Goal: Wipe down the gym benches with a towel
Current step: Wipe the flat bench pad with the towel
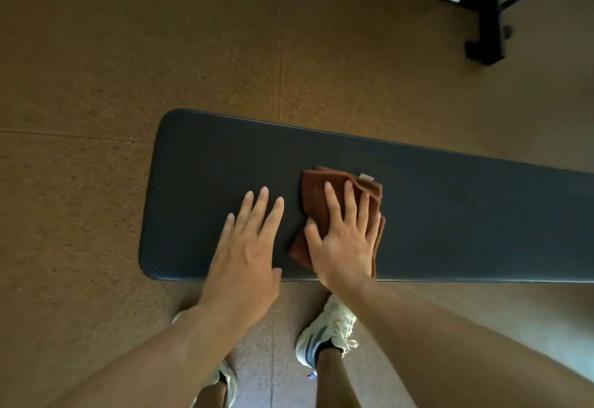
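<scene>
Dark padded bench surface (450,214) across the middle of the frame, from center left to the right edge, rounded end at the left. Brown towel (324,186) folded and a little crumpled on this surface, just right of the frame center, with a small pale tag at its upper right corner. Right hand (345,240) flat on the towel, palm down, fingers (350,202) straight and slightly spread, thumb out to the left on the cloth; pressing, not pinching. Left hand (244,253) flat on the bare surface just left of the towel, near but not touching it; fingers straight and a little apart, thumb at the near edge of the bench. Both forearms bare, entering from the bottom of the frame. Brownish speckled floor (96,70) all around, with thin seam lines. Two light sneakers (328,330) on the floor in the lower center, below the bench edge, the left one mostly hidden by the left arm. Black metal frame of other gym equipment (485,12) in the upper right corner, blurred.
</scene>
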The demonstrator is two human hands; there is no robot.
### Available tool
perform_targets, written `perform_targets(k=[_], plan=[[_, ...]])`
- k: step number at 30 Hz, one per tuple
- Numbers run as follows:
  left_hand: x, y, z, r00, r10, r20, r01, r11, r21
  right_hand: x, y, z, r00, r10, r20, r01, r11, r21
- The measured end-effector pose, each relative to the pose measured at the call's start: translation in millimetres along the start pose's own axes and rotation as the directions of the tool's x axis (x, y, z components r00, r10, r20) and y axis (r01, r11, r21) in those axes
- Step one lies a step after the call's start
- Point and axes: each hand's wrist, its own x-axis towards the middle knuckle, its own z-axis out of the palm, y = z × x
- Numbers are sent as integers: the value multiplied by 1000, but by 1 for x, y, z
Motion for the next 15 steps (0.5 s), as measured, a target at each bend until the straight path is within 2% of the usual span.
perform_targets(k=[4, 7, 11, 13, 15], plan=[[8, 19, 4, 999, -42, 4, 42, 999, 29, 91, -4, -36, 1000, -23, -17, 24, 996, 80], [14, 33, 7, 995, -99, 31, 96, 992, 82, 111, 5, -46, 993, -116, -40, 118, 991, 59], [28, 62, 11, 983, -168, 79, 154, 976, 154, 22, 50, -18, 982, -159, -105, 163, 986, 28], [44, 78, 16, 967, -232, 108, 216, 967, 137, -35, 81, -4, 982, -175, -70, 176, 984, 14], [60, 92, 20, 931, -327, 165, 309, 943, 125, -55, 104, 3, 980, -200, -1, 200, 980, -16]])
